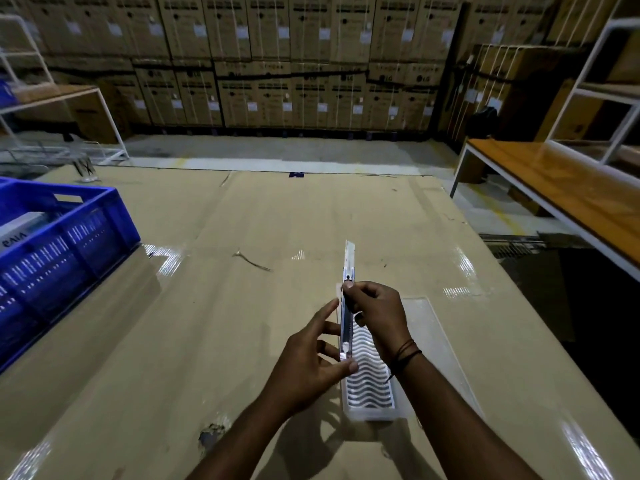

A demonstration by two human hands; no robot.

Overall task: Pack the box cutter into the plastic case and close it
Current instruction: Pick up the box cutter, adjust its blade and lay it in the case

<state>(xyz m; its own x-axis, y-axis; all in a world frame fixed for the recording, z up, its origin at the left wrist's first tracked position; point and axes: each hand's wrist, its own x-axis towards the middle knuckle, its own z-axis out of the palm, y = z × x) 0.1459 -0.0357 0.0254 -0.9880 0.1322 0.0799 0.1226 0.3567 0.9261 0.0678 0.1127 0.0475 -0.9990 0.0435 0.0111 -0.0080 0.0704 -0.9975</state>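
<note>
two bare forearms reach in from the near edge over a table (207,306) covered in taped cardboard. a clear plastic case (369,382) with a wavy ribbed insert lies flat on the table, near the middle, lid open to its right. above it, both hands hold a box cutter (347,306) pointing away, blade out at its far end. the left hand (311,358) pinches the cutter's near end between thumb and fingers, the other fingers spread loosely. the right hand (377,313) grips the middle of the cutter, fingers curled, thumb at the slider. a blue crate (69,244) sits at the left. far back, stacked cartons (277,64) line the wall.
</note>
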